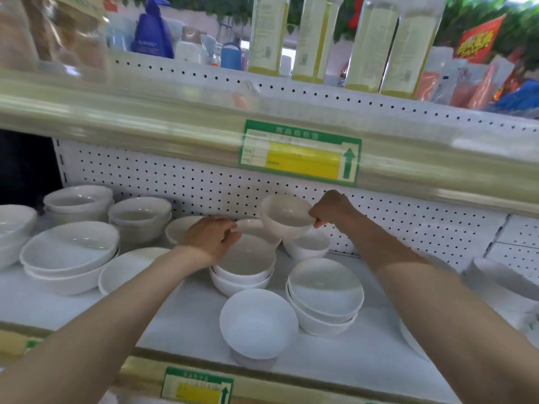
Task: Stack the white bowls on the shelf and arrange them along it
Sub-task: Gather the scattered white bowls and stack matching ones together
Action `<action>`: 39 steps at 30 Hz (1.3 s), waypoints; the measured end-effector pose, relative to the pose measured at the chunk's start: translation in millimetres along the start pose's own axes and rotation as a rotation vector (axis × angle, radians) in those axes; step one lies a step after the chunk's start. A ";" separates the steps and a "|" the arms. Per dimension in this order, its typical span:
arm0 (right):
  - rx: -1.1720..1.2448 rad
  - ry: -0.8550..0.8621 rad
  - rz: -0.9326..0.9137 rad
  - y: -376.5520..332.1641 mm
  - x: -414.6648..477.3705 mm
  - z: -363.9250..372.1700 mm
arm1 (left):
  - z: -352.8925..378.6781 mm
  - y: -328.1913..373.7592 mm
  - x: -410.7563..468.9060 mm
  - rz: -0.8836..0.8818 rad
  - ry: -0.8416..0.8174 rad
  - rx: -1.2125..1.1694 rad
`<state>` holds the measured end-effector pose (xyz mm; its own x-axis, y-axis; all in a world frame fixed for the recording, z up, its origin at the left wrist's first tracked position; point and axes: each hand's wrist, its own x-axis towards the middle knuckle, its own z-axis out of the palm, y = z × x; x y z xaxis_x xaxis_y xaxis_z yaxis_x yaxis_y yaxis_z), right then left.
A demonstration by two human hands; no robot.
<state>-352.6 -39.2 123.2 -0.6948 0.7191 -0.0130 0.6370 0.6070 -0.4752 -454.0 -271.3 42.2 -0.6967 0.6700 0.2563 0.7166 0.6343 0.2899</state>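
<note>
The white shelf (pixel 180 313) ran across the whole view in front of us, backed by a pegboard (pixel 175 182). The upper shelf edge (pixel 145 118) hung low over it, and tall bottles (pixel 373 42) stood above that. A green and yellow price label (pixel 300 153) sat on the edge.

White bowls crowded the shelf. A wide stack (pixel 70 252) sat at the left, with two back stacks (pixel 140 212) behind it against the pegboard. A lone wide bowl (pixel 128 266) lay partly hidden under our left forearm. More dishes (pixel 495 278), blurred, lay at the far right. A front stack (pixel 325 293) stood right of centre, with a single bowl (pixel 258 322) just beside it; we could not tell whether they touched.

Our left hand (pixel 210 237) reached to the middle stack (pixel 245 258), its fingers curled on the far-left rim of the top bowl. Our right hand (pixel 332 209) held a lifted bowl (pixel 287 218) clear of the shelf, tilted toward us, with the fingers pinching its right rim. That bowl hung just above a small bowl (pixel 309 246) near the pegboard, close behind the middle stack.
</note>
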 end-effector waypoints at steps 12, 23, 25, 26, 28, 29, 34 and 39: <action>0.020 -0.283 -0.070 -23.2 50.9 58.0 | 10.8 -25.4 26.7 -0.041 -0.120 -0.062; -0.191 -0.448 -0.196 -29.6 53.0 68.7 | 12.7 -20.2 25.0 -0.069 -0.192 -0.119; -0.166 -0.427 -0.253 -26.9 52.5 66.9 | 11.7 -20.1 24.9 -0.071 -0.209 -0.104; -0.150 -0.413 -0.267 -25.9 51.6 64.6 | 10.7 -20.0 25.0 -0.065 -0.217 -0.089; -0.143 -0.405 -0.255 -23.0 50.3 57.9 | 7.7 -19.2 23.5 -0.044 -0.220 -0.065; -0.151 -0.397 -0.250 -19.9 49.7 52.8 | 5.6 -18.7 21.6 -0.035 -0.215 -0.059; -0.498 -0.009 -0.159 17.5 50.5 29.3 | 2.0 -18.7 11.4 -0.024 -0.176 -0.065; -0.604 -0.004 0.020 48.7 58.3 44.0 | 1.5 -10.6 -2.1 -0.035 -0.108 -0.096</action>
<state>-376.7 17.3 60.5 -0.6810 0.7320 -0.0211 0.7262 0.6788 0.1092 -460.1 -278.8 37.2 -0.7105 0.6886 0.1453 0.6817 0.6222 0.3849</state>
